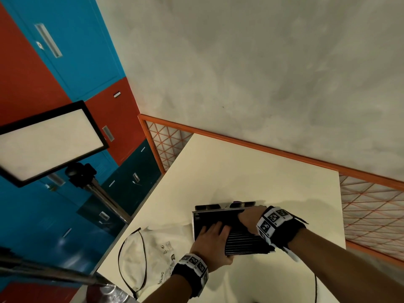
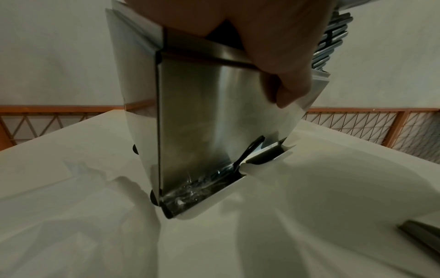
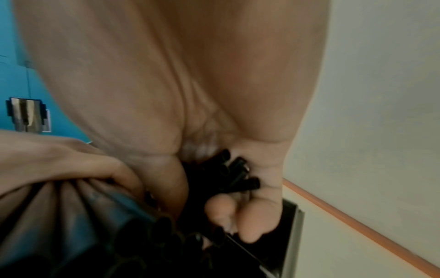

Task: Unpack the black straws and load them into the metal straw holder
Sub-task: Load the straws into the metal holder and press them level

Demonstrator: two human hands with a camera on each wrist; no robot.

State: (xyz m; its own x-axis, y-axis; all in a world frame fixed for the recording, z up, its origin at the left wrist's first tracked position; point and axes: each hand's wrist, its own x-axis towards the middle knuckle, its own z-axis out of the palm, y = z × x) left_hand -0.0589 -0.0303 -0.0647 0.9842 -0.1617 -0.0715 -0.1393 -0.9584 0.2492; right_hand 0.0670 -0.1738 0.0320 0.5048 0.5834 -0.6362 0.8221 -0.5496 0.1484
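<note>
A metal straw holder (image 1: 196, 217) stands tilted on the white table (image 1: 240, 171), and a bundle of black straws (image 1: 244, 243) lies across its open top, with ends sticking out toward me. My left hand (image 1: 212, 235) grips the holder's near wall. Its fingers lie over the straws and its thumb is underneath. In the left wrist view that left hand (image 2: 273, 37) clamps the shiny holder (image 2: 195, 112), and straws (image 2: 333, 41) show at the upper right. My right hand (image 1: 247, 217) is curled round the straws. Close up, the right hand (image 3: 166, 75) encloses their open ends (image 3: 240, 169) beside the holder's edge (image 3: 292, 235).
An emptied clear plastic bag (image 1: 153, 248) with a black drawstring lies left of the holder. An orange mesh railing (image 1: 262, 149) borders the table's far and right sides. A light panel (image 1: 48, 141) on a tripod stands to the left. A black cable (image 1: 316, 287) runs along the near right.
</note>
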